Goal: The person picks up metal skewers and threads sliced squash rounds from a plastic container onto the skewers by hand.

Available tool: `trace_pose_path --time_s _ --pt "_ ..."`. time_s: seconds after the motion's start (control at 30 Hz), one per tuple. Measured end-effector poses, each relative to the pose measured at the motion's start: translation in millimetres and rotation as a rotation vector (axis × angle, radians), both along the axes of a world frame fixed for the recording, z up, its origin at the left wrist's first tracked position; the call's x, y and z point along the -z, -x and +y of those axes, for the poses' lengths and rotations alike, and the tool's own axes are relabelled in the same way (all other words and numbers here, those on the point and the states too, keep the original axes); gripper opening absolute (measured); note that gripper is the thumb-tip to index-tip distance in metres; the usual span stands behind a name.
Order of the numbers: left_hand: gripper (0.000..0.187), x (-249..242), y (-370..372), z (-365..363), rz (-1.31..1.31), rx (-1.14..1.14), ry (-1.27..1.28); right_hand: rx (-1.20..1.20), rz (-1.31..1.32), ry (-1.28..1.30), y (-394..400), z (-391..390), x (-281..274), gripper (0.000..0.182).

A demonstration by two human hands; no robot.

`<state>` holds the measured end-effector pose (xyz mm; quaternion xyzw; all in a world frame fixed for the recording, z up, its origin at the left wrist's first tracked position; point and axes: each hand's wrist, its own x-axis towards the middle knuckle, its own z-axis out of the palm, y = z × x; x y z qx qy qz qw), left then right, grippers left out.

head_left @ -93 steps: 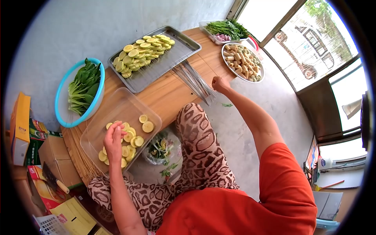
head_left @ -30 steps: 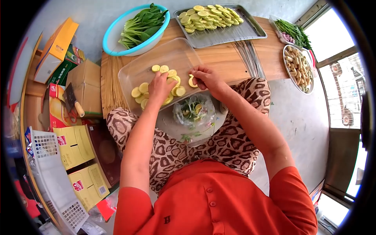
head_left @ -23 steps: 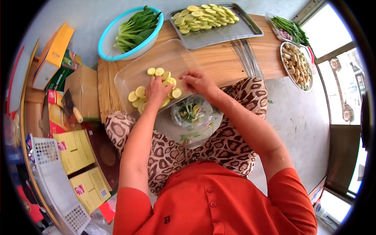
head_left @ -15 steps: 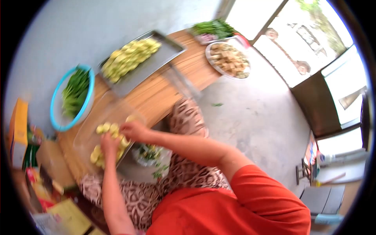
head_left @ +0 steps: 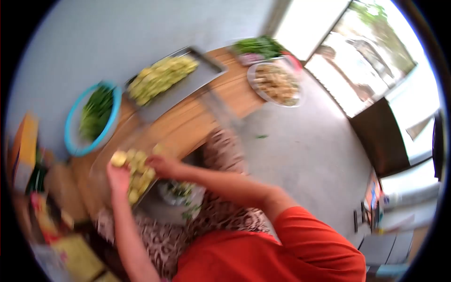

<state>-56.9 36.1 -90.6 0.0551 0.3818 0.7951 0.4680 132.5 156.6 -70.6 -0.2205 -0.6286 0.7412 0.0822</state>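
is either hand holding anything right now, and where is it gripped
The left hand pinches a yellow slice by its edge at the fingertips. The right hand rests among the slices in the clear tray; blur hides any hold.

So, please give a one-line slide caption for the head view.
Blurred head view: both hands, left hand and right hand, over yellow slices in a clear tray on a wooden table.

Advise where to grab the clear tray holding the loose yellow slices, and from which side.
Probably the clear tray is best taken by its two short end rims, one hand per end, coming in from the sides. It is wide, shallow and thin-walled, with slices piled loose inside, so it should stay level. The left hand and right hand are over the slices; blur hides the rim detail.
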Motion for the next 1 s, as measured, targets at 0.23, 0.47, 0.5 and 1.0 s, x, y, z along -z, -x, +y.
trace_pose_path --time_s 0.23,0.47,0.5,1.0 --pt "0.046 1 3 -2 -0.157 -0.112 -0.154 -0.155 0.038 0.019 -22 -22 -56 0.019" --pt "0.046 -13 -2 1 -0.163 -0.233 -0.130 -0.193 -0.015 -0.062 -18 -29 -62 0.020" --pt "0.046 -13 -2 1 -0.168 -0.220 -0.143 -0.184 -0.013 -0.055 -17 -29 -62 0.020" --pt "0.044 -18 -9 3 -0.232 -0.204 -0.199 -0.185 -0.024 -0.065 -8 -32 -61 0.023"
